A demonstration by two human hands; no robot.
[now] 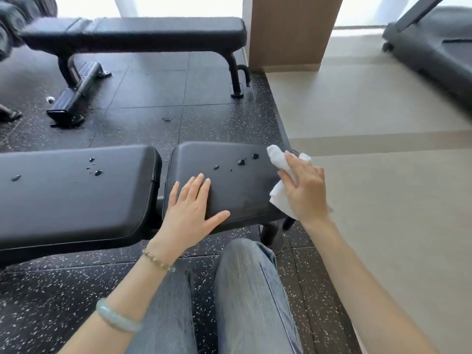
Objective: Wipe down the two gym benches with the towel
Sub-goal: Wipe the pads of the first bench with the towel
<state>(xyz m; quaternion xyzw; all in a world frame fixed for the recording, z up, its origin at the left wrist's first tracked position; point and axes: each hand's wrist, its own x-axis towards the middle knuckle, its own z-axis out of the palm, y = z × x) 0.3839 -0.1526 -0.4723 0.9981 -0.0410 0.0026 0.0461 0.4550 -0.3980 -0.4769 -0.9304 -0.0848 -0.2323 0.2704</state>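
The near black bench (76, 200) runs across the view in two padded sections. Water drops (241, 162) sit on its right seat pad (240, 190), and more drops (95, 169) lie on the long left pad. My left hand (190, 213) rests flat with straight fingers on the seat pad's front left part. My right hand (305, 189) grips a crumpled white towel (279, 159) at the seat pad's right end, just right of the drops. A second flat black bench (143, 34) stands farther back.
A wooden pillar (291, 31) rises behind the far bench's right end. A treadmill (434, 47) stands at the upper right on the beige floor. Dumbbells (15, 19) show at the top left. My knees in jeans (245, 290) are close below the near bench.
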